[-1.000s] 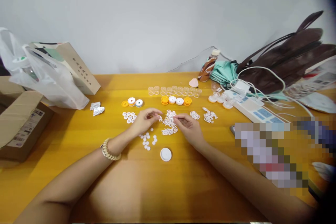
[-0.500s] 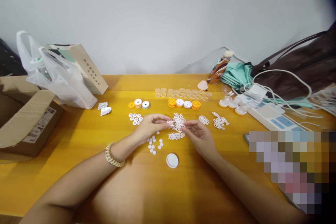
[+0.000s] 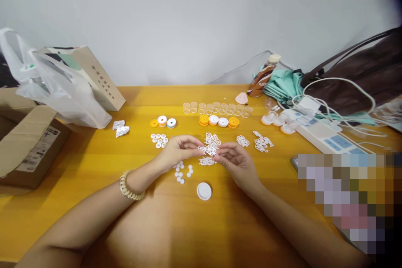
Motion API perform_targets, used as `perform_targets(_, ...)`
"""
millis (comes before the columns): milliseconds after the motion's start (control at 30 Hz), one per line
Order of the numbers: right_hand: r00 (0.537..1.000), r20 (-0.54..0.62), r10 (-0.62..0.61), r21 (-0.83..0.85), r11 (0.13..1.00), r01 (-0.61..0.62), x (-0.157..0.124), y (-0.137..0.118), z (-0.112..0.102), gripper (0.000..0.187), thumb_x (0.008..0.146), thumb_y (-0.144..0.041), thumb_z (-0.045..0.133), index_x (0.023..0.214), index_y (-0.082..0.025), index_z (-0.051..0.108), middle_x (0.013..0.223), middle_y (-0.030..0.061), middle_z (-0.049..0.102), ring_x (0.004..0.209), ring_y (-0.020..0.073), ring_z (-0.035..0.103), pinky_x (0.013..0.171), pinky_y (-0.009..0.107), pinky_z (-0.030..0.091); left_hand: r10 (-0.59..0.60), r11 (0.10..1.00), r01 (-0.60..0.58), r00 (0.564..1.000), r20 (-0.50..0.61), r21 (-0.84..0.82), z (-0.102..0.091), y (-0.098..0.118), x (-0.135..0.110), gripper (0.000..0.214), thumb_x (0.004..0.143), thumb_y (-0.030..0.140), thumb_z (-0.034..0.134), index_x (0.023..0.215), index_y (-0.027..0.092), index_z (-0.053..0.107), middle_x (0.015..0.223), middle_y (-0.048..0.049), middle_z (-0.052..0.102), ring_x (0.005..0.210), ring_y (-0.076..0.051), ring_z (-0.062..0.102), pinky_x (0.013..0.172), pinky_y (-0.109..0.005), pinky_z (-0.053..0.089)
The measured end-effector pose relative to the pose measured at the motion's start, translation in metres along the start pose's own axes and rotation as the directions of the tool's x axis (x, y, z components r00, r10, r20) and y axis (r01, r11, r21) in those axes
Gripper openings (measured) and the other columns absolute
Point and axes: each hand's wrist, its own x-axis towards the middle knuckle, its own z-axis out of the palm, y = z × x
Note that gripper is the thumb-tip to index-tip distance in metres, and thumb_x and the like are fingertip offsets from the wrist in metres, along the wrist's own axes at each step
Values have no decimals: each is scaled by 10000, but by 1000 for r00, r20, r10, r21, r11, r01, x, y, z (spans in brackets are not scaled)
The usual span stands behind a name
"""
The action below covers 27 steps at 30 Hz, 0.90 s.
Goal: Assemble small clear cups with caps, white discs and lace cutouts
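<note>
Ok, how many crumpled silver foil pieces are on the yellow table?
2. The farther crumpled silver foil piece lies by the white plastic bag; the nearer foil piece lies just in front of it. Others may hide under the bag.

A yellow table (image 3: 94, 163) carries white cut-out pieces (image 3: 262, 142), white discs (image 3: 181, 172), a white lid (image 3: 204, 191), orange caps (image 3: 234, 122) and clear cups (image 3: 216, 108).

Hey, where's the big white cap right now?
Head view: the cap lies on the table, centre, nearer the camera than the left hand and right hand pinching a lattice piece, beside the loose white discs.
</note>
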Motion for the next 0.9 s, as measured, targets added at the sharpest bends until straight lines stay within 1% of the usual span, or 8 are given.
perform_targets(100,1000,7,2,4,1000,-2,-1,-1,1,246,658,-311,725,820,-233,557,750,3,617,702,140,606,691,298,539,125,989,-125,992,0,79,-5,4,1,228,670,203,709,882,144,649,872,-44,686,782,-128,634,759,-269,511)
perform_targets(200,1000,31,-1,8,1000,1,-3,-2,2,239,659,-309,725,814,-234,559,743,1,602,697,136,595,674,287,537,192,973,-195,981,32,124,-7,7,1,207,684,208,699,881,153,665,886,-48,678,805,-137,623,764,-272,505)
perform_targets(367,995,102,8,27,1000,-10,-7,-3,5,211,669,-270,718,810,-246,562,745,-10,586,710,126,580,688,270,522,291,954,-296,953,87,50,-3,8,-3,148,713,214,684,856,175,684,903,-45,664,856,-144,612,769,-269,495)
perform_targets(500,985,171,21,71,997,-34,-12,-5,9,212,685,-252,706,832,-254,553,736,-17,583,710,119,579,693,267,513,273,953,-290,946,175,82,1,9,-6,159,702,216,697,856,176,691,912,-62,666,843,-156,617,766,-294,501)
perform_targets(567,984,176,24,80,996,-39,-13,-5,10,221,685,-256,706,838,-256,547,732,-20,584,704,119,581,692,271,512,285,946,-310,936,207,100,2,10,-6,153,704,190,694,857,182,691,917,-60,667,854,-156,617,781,-298,498)
perform_targets(733,987,161,11,81,996,-24,-13,-5,10,238,688,-251,707,854,-259,537,717,-32,589,678,113,580,677,260,501,326,920,-366,913,246,137,1,11,-5,160,720,130,669,866,192,688,930,-45,665,889,-142,609,843,-294,472)
perform_targets(833,989,147,0,42,999,-6,-13,-5,10,238,694,-259,703,860,-254,532,716,-24,587,682,118,578,675,262,499,290,925,-338,924,251,174,0,11,-5,146,729,149,660,870,180,683,950,-56,661,896,-150,606,831,-297,476)
perform_targets(900,990,138,-19,23,1000,17,-14,-4,10,232,701,-262,696,861,-250,528,725,-18,583,691,120,576,676,263,497,224,942,-273,945,240,195,0,11,-5,147,734,166,655,880,169,676,940,-59,666,875,-148,613,803,-289,488)
